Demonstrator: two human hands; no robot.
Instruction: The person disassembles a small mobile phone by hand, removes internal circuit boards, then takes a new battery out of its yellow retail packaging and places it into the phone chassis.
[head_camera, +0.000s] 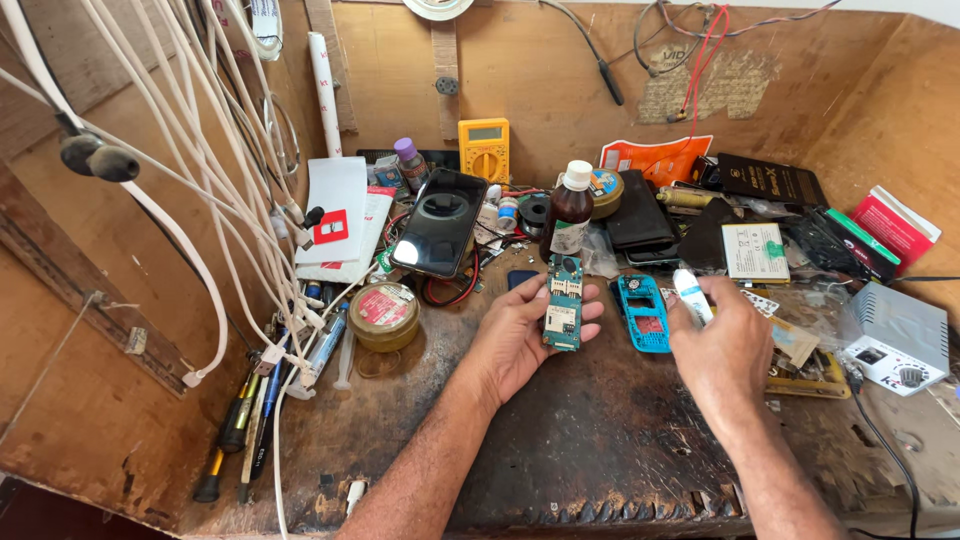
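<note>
Green circuit board (563, 303), upright, components showing

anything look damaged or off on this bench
The bench top is scorched black, its front edge chipped. The left hand holds a bare circuit board; its blue phone shell lies apart beside the right hand.
</note>
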